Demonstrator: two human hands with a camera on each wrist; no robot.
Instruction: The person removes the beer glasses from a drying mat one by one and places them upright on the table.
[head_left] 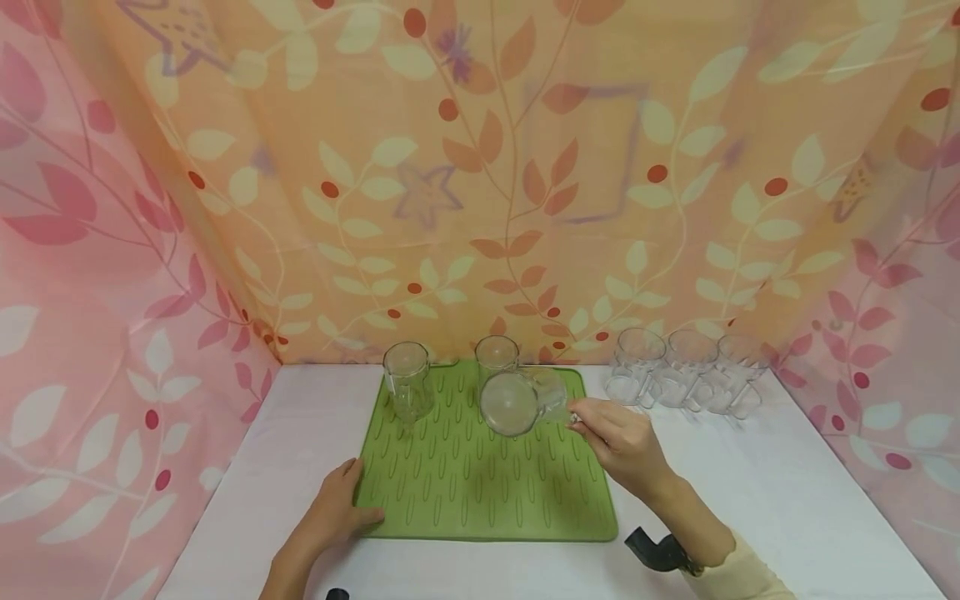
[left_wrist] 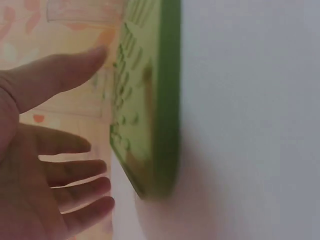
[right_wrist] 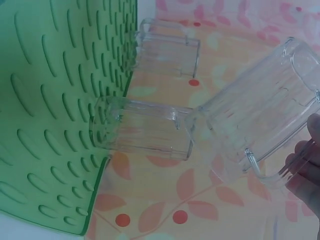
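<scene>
Left hand, fingers spread, beside mat edge. Mat, green, raised ribs, thick rim. Surface, white, shadowed near mat. Backdrop, leaf-patterned, behind hand.

A white table is seen, with a green mat laid flat across its middle. The mat is patterned with rows of narrow oval shapes, and its corners are rounded. At the far right of the tabletop, near the mat, three clear mugs are stood upright in a row, their handles turned toward the near side.
</scene>
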